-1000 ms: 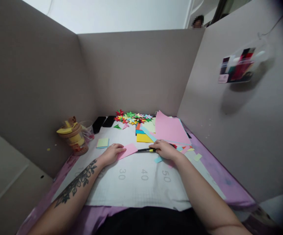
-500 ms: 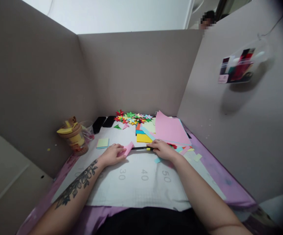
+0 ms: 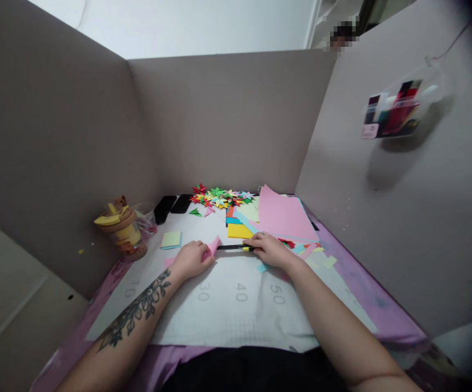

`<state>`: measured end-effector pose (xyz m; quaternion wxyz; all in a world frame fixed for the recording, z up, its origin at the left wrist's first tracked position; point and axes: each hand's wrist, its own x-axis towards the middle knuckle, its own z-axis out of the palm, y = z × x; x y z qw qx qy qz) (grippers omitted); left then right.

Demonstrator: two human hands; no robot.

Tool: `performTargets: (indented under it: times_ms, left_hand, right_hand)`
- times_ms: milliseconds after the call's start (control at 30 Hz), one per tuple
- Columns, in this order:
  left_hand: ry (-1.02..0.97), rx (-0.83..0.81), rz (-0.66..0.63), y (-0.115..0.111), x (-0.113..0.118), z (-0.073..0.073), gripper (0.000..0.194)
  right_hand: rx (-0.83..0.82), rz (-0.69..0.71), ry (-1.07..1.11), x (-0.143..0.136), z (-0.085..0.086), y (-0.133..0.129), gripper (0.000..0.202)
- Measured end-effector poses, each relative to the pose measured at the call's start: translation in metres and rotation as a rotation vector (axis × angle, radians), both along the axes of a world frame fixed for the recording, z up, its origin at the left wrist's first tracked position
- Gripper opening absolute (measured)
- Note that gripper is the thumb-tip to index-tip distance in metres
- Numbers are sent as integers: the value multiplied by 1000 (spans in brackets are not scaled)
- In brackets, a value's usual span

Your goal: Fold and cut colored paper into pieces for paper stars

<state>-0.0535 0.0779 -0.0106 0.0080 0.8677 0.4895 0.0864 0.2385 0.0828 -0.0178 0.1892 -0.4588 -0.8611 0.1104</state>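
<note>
My left hand (image 3: 192, 259) is closed on a sheet of pink paper (image 3: 215, 246), holding it down on the white mat. One end of the paper stands up past my fingers, and more pink shows flat at the left of my wrist. My right hand (image 3: 269, 249) grips a slim black tool with a yellow part, which looks like a cutter knife (image 3: 231, 247). It lies level between my hands, its left end meeting the pink paper. Whether that end sits inside a fold I cannot tell.
Folded paper stars (image 3: 219, 197) are heaped at the back. Large pink sheets (image 3: 282, 218), a yellow sheet (image 3: 239, 231) and paper scraps (image 3: 329, 263) lie on the right. At left are a sticky-note stack (image 3: 171, 239), two black phones (image 3: 165, 208) and a tan cup (image 3: 125, 231). Grey panels (image 3: 236, 120) enclose the table.
My left hand has shifted slightly over the pink paper, and a flat piece of it now shows left of my wrist. My right hand and the knife have hardly moved.
</note>
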Motion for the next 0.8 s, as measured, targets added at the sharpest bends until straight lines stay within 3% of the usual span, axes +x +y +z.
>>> performTargets:
  times_ms: [267, 633, 800]
  left_hand:
    - [38, -28, 87, -4, 10, 6, 38]
    - [34, 13, 68, -4, 10, 5, 36]
    - [60, 21, 70, -5, 11, 5, 37]
  right_hand:
    - [-21, -11, 0, -3, 3, -2, 48]
    - [64, -100, 28, 23, 3, 5, 49]
    - [104, -94, 48, 22, 3, 5, 49]
